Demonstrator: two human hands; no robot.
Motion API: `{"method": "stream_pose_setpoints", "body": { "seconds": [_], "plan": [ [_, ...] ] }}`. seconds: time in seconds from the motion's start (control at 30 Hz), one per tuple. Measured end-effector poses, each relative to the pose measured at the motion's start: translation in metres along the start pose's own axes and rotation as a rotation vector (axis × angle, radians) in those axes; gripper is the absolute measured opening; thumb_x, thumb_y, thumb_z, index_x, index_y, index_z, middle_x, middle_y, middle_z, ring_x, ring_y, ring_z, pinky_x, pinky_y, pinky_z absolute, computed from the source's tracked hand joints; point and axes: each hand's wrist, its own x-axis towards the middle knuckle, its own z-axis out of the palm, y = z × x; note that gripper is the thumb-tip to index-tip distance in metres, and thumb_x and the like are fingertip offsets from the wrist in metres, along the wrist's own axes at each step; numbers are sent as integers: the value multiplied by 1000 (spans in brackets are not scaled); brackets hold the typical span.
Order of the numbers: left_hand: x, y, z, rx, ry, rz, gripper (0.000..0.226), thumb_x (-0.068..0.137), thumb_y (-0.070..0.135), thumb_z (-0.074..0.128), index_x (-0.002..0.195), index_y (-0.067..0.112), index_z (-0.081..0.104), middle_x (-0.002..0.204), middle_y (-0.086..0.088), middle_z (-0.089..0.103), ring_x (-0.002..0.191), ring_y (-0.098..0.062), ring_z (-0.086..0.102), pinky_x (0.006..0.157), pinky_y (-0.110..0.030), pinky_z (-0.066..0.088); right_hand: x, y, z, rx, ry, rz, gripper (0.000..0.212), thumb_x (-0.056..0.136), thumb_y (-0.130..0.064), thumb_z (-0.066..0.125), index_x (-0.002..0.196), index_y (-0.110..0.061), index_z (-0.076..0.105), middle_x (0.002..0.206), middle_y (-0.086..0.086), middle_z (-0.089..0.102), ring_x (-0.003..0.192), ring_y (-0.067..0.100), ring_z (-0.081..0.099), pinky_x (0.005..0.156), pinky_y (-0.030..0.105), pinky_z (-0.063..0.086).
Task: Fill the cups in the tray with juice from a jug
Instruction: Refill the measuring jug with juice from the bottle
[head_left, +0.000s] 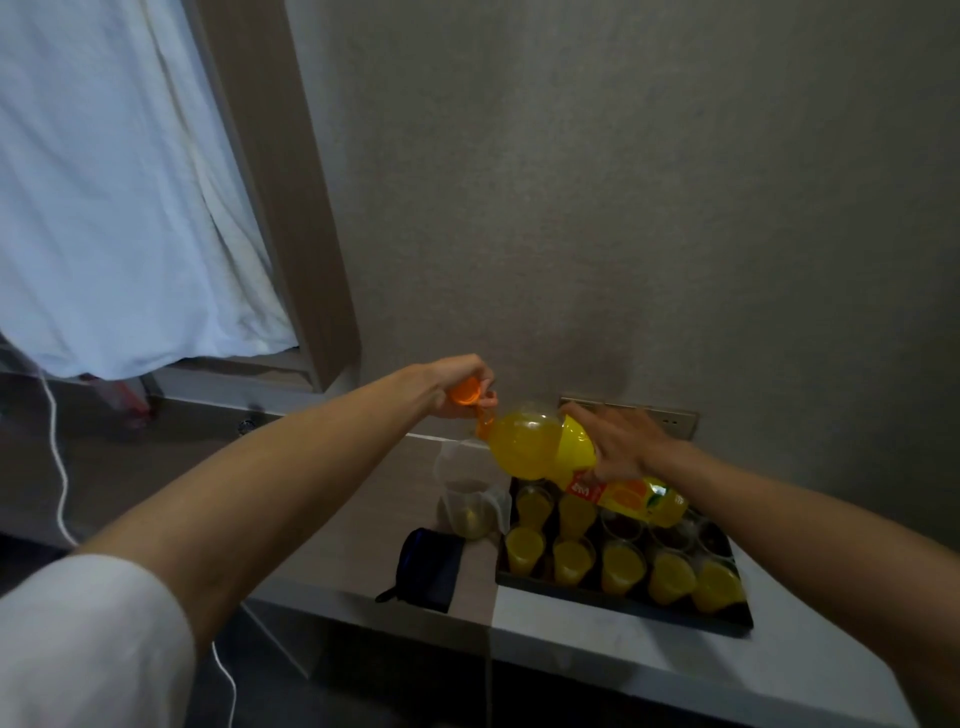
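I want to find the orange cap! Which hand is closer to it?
Left. The left hand pinches the orange cap beside the neck of the juice bottle. The right hand grips the bottle's body, further along from the cap.

Yellow juice bottle (550, 452), orange cap (464, 391), black tray (623, 603), white curtain (119, 197).

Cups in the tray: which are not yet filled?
The three back-row cups on the right side of the tray, under the tilted bottle, look dark; the others hold yellow juice.
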Motion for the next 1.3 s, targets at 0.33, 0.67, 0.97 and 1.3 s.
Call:
{"method": "stream_pose_setpoints", "body": {
  "seconds": [0.33, 0.67, 0.97, 1.3],
  "plan": [
    [7, -5, -4, -7, -38, -21, 50, 84, -4, 34, 38, 10, 46, 60, -8, 42, 58, -18, 49, 58, -24, 50, 6, 2, 4, -24, -18, -9, 111, 76, -63, 76, 160, -29, 13, 136, 8, 59, 116, 31, 60, 89, 39, 51],
    [3, 2, -5, -56, -35, -26, 39, 80, -8, 36, 45, 8, 46, 70, -9, 43, 64, -17, 49, 71, -24, 50, 9, 3, 4, -9, -11, 4, 114, 75, -63, 78, 161, -27, 12, 141, 10, 57, 122, 33, 58, 86, 37, 48],
    [-2, 10, -2, -103, 8, -11, 33, 87, -9, 39, 60, 4, 52, 83, -13, 52, 71, -19, 59, 77, -25, 57, 7, 6, -7, -19, 5, 9, 113, 75, -61, 79, 161, -28, 13, 140, 11, 58, 117, 34, 61, 84, 38, 51],
    [2, 14, 2, -68, 33, -21, 28, 83, -6, 40, 60, 6, 51, 80, -12, 54, 72, -19, 62, 72, -25, 59, 6, 11, -10, -13, -7, 5, 111, 74, -63, 78, 159, -30, 14, 138, 11, 59, 114, 33, 62, 85, 41, 54]
  ]
}}
